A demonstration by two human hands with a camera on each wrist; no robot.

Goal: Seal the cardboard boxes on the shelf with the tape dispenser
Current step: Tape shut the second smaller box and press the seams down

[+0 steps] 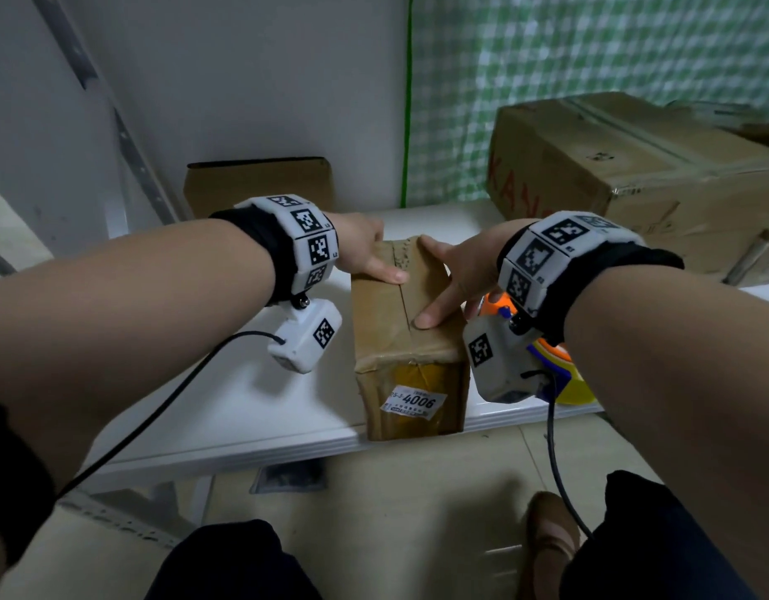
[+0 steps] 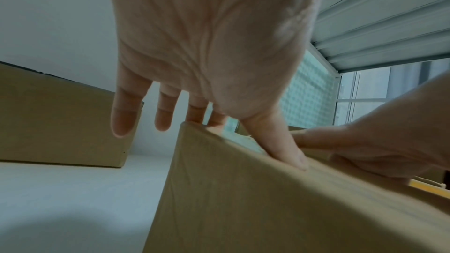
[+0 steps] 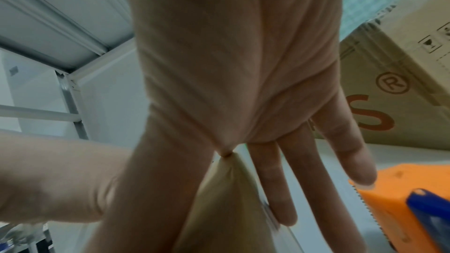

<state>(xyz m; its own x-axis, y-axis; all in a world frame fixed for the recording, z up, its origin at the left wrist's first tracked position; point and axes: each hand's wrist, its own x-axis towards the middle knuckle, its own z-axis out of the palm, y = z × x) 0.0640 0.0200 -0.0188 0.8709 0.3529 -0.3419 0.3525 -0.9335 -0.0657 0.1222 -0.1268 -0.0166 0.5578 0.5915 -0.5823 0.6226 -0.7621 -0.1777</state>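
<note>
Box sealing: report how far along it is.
Done: nothing visibly taped with fresh tape. In hand: left hand and right hand press the flaps of the small box shut. Left: the tape dispenser lies unheld beside it; the centre seam looks untaped.

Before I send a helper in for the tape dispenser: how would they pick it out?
On the white shelf, look just right of the small cardboard box both hands press. The tape dispenser lies there, the only orange-and-blue thing among brown boxes.
</note>
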